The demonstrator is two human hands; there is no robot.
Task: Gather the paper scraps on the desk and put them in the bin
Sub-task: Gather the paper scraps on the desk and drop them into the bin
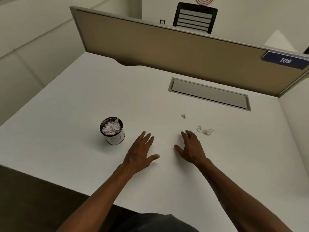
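Observation:
A small white bin (115, 138) with a dark rim stands on the white desk (83, 101), left of centre, with several paper scraps inside. Loose scraps lie to the right: one crumpled scrap (183, 116) farther back, a small one (199, 128) and a larger one (207, 131) close together. My left hand (141, 152) hovers flat over the desk with fingers spread, right of the bin and holding nothing. My right hand (192, 149) is open too, its fingertips just left of the nearest scraps. A tiny scrap near those fingertips is blurred.
A grey cable-tray lid (209, 93) is set into the desk at the back right. A tan partition (167, 47) with a blue "109" tag (285, 60) closes the far side. A black chair (194, 17) stands beyond it. The desk's near edge runs diagonally at lower left.

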